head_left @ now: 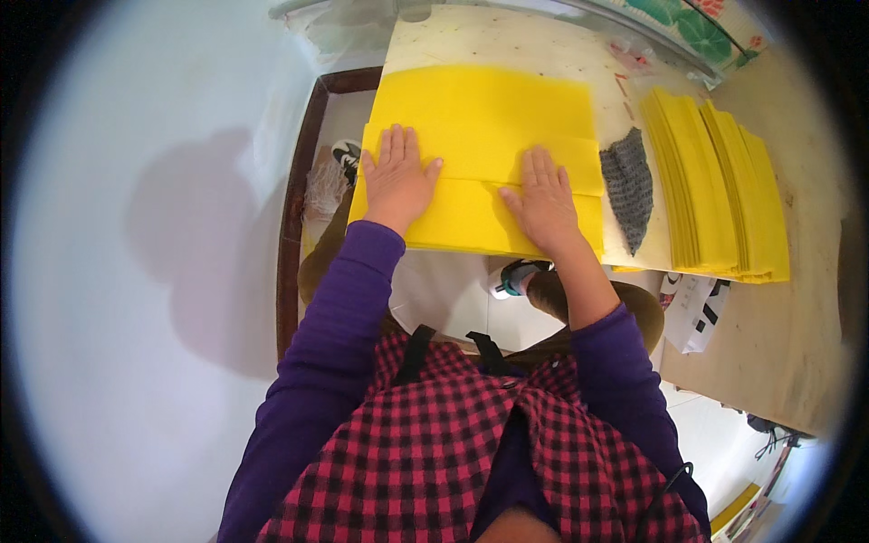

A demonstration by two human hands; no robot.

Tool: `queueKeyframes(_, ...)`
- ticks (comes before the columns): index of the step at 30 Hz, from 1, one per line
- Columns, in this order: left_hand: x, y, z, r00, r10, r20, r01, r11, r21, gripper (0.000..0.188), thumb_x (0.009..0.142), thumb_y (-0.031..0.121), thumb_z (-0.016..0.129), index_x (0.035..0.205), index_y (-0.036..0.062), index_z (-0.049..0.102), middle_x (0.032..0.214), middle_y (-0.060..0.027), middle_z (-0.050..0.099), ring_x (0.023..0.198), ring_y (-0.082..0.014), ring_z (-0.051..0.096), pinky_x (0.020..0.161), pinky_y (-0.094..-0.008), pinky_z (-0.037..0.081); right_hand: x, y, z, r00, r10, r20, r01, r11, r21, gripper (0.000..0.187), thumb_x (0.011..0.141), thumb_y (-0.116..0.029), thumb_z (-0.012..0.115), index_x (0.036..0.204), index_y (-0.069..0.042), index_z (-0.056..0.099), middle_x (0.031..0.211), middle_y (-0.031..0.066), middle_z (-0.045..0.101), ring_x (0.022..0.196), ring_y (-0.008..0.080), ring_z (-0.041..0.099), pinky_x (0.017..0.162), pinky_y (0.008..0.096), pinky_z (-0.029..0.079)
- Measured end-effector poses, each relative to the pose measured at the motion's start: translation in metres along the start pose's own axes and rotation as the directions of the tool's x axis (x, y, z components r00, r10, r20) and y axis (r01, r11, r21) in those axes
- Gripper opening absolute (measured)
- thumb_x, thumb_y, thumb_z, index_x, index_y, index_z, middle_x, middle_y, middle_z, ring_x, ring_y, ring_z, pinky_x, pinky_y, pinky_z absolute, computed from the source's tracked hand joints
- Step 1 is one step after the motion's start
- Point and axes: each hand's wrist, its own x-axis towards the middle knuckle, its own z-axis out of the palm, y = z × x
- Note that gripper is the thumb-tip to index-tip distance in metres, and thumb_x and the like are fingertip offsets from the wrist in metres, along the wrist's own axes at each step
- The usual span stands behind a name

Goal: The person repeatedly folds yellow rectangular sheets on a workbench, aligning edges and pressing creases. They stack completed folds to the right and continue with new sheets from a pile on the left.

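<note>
A large yellow sheet [480, 113] lies on a pale board [507, 41], its near part folded over into a band. My left hand [396, 176] rests flat on the left end of the fold, fingers spread. My right hand [543, 199] presses flat on the right part of the fold, fingers together. Neither hand grips anything; both palms lie on the yellow material. The near edge of the sheet hangs slightly past the board's edge.
A stack of folded yellow sheets [720, 195] sits to the right on the board. A grey mesh cloth [629, 185] lies between it and the sheet. A dark wooden frame [294, 208] runs along the left; white floor [136, 271] lies beyond. My shoes show below the board.
</note>
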Motion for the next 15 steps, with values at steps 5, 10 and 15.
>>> queueKeyframes(5, -0.002, 0.004, -0.007, 1.000, -0.003, -0.021, 0.003, 1.000, 0.008, 0.070, 0.095, 0.047, 0.040, 0.148, 0.0038, 0.026, 0.155, -0.0143, 0.022, 0.145, -0.0273, 0.017, 0.114, -0.0544, 0.012, 0.021, -0.040, -0.018, 0.995, -0.098, -0.012, 0.099, 0.994, 0.043, 0.079, 0.094, -0.057, 0.037, 0.144, 0.004, 0.031, 0.152, 0.0202, 0.026, 0.144, 0.0293, 0.020, 0.116, 0.0447, 0.015)
queueKeyframes(10, -0.002, 0.001, -0.010, 1.000, 0.027, -0.007, -0.027, 0.997, 0.066, 0.069, 0.095, 0.047, 0.040, 0.147, 0.0037, 0.028, 0.155, -0.0144, 0.023, 0.144, -0.0276, 0.018, 0.114, -0.0551, 0.014, 0.049, -0.092, -0.005, 0.985, -0.174, -0.010, 0.169, 0.939, 0.301, 0.078, 0.095, -0.057, 0.034, 0.143, 0.004, 0.031, 0.151, 0.0215, 0.028, 0.143, 0.0308, 0.021, 0.115, 0.0443, 0.017)
queueKeyframes(15, -0.005, -0.001, -0.003, 1.000, 0.015, -0.021, -0.015, 0.999, 0.037, 0.069, 0.095, 0.046, 0.040, 0.147, 0.0039, 0.027, 0.155, -0.0139, 0.022, 0.145, -0.0274, 0.017, 0.114, -0.0543, 0.013, 0.035, -0.034, 0.008, 1.000, -0.015, -0.015, 0.016, 0.997, 0.078, 0.079, 0.094, -0.057, 0.037, 0.145, 0.003, 0.026, 0.153, 0.0209, 0.022, 0.144, 0.0308, 0.018, 0.116, 0.0444, 0.016)
